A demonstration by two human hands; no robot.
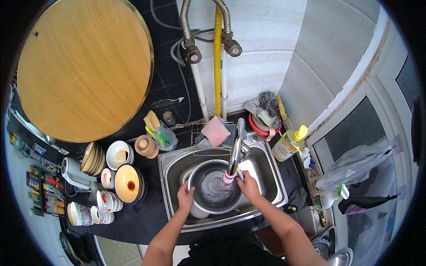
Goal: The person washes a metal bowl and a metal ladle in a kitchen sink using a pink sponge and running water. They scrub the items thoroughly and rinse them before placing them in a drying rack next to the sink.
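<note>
A round metal basin (234,205) is held inside the steel sink (165,177), under the chrome faucet (235,153). Water runs from the faucet's pink-ringed tip and churns in the basin. My left hand (185,196) grips the basin's left rim, fingers closed on it. On the opposite side, my right hand (249,185) is closed around the right rim. Beneath the basin, partly hidden, a pale round dish (199,212) shows at the lower left. A wire rack (197,133) with a pink cloth (216,131) stands behind the faucet.
Stacked bowls (128,184) and cups (80,214) crowd the counter to the left. A yellow-capped detergent bottle (286,144) stands right of the sink, near a red bowl (261,130) of scrubbers. Behind, a clear container (165,137) holds brushes; a large wooden board (84,66) leans at the upper left.
</note>
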